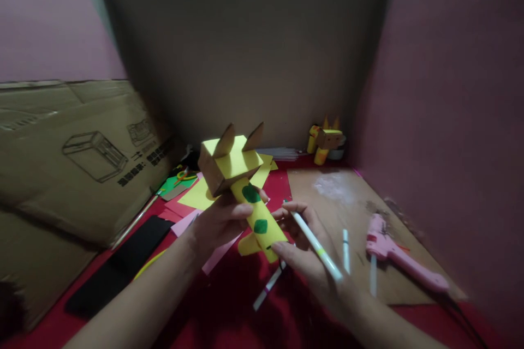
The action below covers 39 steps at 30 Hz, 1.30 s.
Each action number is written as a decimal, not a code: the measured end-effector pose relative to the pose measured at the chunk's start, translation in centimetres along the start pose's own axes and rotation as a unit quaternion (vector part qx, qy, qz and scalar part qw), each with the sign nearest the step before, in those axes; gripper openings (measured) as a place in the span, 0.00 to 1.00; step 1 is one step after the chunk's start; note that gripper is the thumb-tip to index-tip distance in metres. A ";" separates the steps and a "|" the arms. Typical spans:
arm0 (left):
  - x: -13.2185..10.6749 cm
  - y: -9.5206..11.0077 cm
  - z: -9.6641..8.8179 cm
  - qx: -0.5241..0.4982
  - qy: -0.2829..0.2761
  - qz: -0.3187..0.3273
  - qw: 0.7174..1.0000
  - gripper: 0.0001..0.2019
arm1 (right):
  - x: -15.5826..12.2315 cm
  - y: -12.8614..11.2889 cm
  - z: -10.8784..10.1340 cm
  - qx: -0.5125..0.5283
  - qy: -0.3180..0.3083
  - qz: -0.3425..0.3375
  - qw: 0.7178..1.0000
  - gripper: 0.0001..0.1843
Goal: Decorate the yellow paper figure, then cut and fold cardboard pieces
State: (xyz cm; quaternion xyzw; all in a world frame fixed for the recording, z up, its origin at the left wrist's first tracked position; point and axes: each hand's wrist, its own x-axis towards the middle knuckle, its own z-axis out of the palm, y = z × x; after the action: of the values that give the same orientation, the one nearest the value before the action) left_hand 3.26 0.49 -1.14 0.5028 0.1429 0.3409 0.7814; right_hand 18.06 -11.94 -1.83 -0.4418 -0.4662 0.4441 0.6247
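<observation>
A yellow paper-and-cardboard animal figure point(235, 161), with a box-shaped head, two pointed ears and green patches on its tube body, is held tilted above the red table. My left hand point(219, 215) is closed around the body just below the head. My right hand point(309, 248) holds a white marker point(315, 242) slanting between its fingers, and its thumb presses on the lower end of the tube. A second white marker point(268, 286) with a purple band lies beneath the figure. Another marker point(346, 251) lies to the right of my right hand.
A pink glue gun point(405, 262) rests on a cardboard sheet point(301, 185) at the right. A similar animal figure point(329, 139) stands in the back corner. Coloured paper point(192, 196), scissors point(186, 176) and a black strip point(123, 262) lie left, beside a large cardboard panel point(82, 114).
</observation>
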 end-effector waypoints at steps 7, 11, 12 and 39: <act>0.4 -0.3 1.1 -0.024 0.061 -0.006 0.998 0.17 | 0.4 1.1 0.2 0.051 0.027 -0.045 0.997 0.21; 0.6 -0.4 1.4 -0.022 0.085 -0.004 0.996 0.13 | 0.5 1.6 0.4 0.070 0.041 -0.047 0.996 0.21; 0.7 -0.4 1.4 -0.025 0.090 -0.003 0.996 0.13 | 0.5 1.7 0.4 0.074 0.036 -0.048 0.995 0.21; -2.8 -1.9 0.5 -0.142 -0.172 -0.089 0.971 0.14 | 4.4 -1.3 -2.6 -0.053 -0.041 -0.204 0.977 0.38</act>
State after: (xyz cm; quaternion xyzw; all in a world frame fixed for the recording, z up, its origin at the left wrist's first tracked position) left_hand 2.31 -2.24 -2.95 0.4235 0.0003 0.1953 0.8846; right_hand 21.51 -8.35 -0.21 -0.3512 -0.5947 0.2994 0.6584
